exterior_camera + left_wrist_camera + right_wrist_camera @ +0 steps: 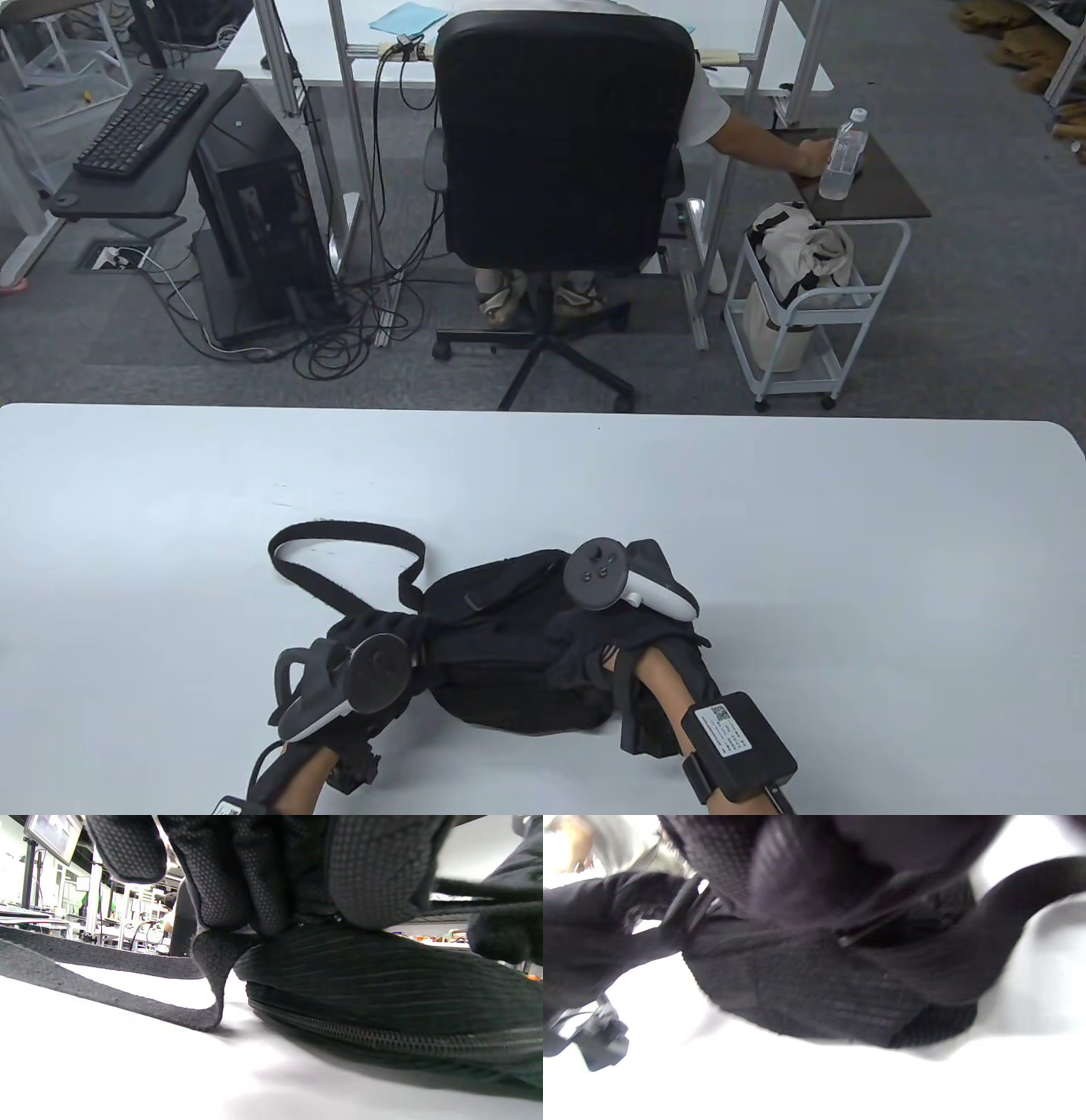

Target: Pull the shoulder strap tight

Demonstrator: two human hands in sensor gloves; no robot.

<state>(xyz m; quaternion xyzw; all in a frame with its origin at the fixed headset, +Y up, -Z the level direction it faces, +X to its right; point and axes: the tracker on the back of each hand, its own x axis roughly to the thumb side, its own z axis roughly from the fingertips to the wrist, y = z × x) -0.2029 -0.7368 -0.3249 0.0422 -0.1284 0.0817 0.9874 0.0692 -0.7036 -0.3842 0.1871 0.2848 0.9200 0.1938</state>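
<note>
The black bag (501,654) lies on the white worktop (764,552), its shoulder strap (339,560) looping out to its left, with the left hand (356,671) gripping the strap's end to pull while the right hand (594,645) presses the bag still.

We see a black sling bag (509,654) near the counter's (764,526) near edge, its shoulder strap (339,552) looping toward the left; our left hand (361,671) and right hand (594,645) rest on it.
</note>
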